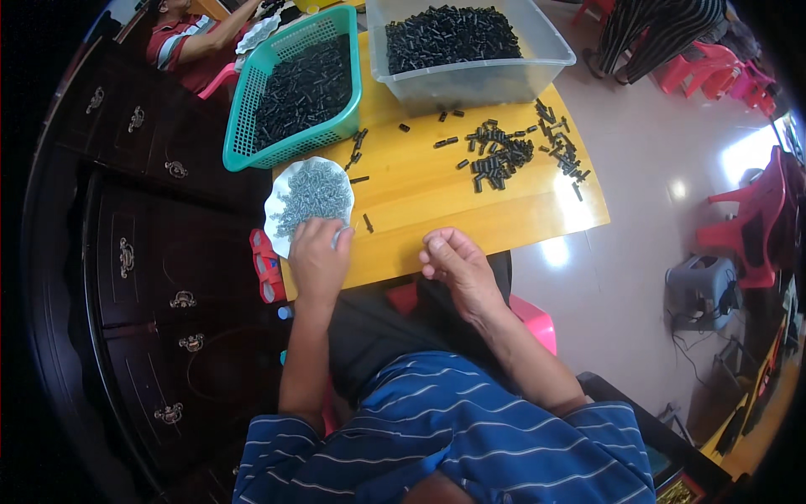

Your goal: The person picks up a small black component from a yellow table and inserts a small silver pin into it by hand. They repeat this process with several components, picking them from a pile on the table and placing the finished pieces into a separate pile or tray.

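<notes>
My left hand (321, 259) is at the near edge of a white scalloped plate (275, 204) heaped with small silvery pieces (315, 195), possibly screws. Its fingers are bent down and bunched, and their tips are partly hidden. Something pale blue-white shows at its thumb side. Over the table's near edge, my right hand (460, 267) is closed in a pinch, and anything between its fingertips is too small to make out. One short black part (368, 223) lies between the two hands. Beyond my right hand a loose pile of black cylindrical parts (499, 157) rests on the yellow table (395, 193).
A green basket (232, 134) and a translucent bin (478, 84), both full of black parts, stand at the far side. More black parts (564, 147) lie near the right edge. Dark cabinets (180, 244) flank the left. Another person (189, 42) sits at the far left.
</notes>
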The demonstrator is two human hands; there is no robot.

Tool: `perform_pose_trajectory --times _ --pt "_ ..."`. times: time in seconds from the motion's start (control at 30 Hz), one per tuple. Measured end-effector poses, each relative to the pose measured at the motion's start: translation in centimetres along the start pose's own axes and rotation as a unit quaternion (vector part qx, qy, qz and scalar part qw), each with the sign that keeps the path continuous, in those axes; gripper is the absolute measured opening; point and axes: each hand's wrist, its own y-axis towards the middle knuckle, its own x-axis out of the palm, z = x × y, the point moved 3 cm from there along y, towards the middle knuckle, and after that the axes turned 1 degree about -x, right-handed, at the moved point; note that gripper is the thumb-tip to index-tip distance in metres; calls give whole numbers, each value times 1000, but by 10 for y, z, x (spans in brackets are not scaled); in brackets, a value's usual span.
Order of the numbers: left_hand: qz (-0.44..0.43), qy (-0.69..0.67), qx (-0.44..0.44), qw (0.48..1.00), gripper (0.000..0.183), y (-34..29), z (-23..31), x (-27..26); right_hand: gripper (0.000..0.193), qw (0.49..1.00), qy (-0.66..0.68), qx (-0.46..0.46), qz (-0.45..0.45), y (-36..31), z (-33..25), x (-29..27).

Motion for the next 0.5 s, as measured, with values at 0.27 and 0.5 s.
perform_pose_trajectory --times 0.27,0.5 --pt "26 -7 11 1000 16 -3 6 3 17 1000 -1 -9 5 0 1 -2" --pt "65 8 32 997 12 -9 5 2 15 1000 -5 -8 1 2 4 -3"
